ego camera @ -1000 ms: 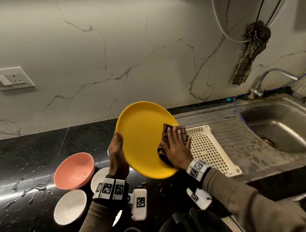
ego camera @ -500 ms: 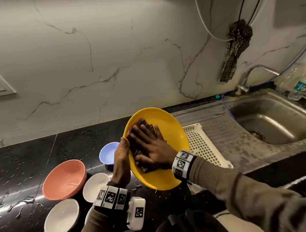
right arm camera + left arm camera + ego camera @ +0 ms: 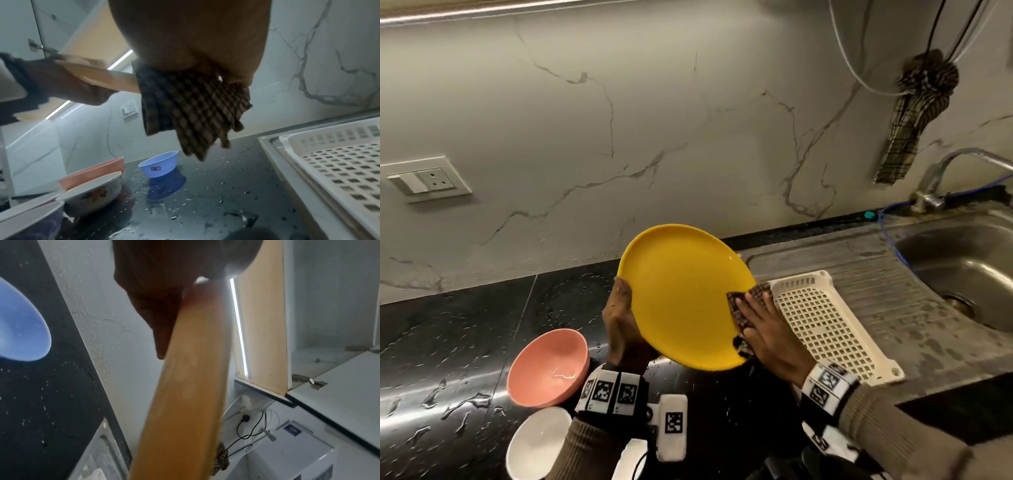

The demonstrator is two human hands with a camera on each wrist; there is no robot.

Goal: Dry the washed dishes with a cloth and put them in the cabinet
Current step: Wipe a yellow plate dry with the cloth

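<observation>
At the centre of the head view, the yellow plate [image 3: 681, 294] is held tilted above the wet black desk [image 3: 448, 342]. The left hand [image 3: 623, 329] grips its left rim, thumb on the upper face, the rest of the fingers hidden behind the plate. The right hand [image 3: 767, 332] presses a checked cloth [image 3: 743, 308] flat against the plate's right edge, its fingers [image 3: 748, 303] stretched out over the fabric; in the right wrist view the cloth [image 3: 193, 110] hangs below the palm. Lower left of the frame, a pink bowl [image 3: 549, 366] and a white bowl [image 3: 537, 442] sit on the desk. A small blue bowl [image 3: 158, 164] stands farther back. Right of the plate, a white perforated tray [image 3: 832, 329] lies on the steel drainboard beside the sink [image 3: 962, 260].
</observation>
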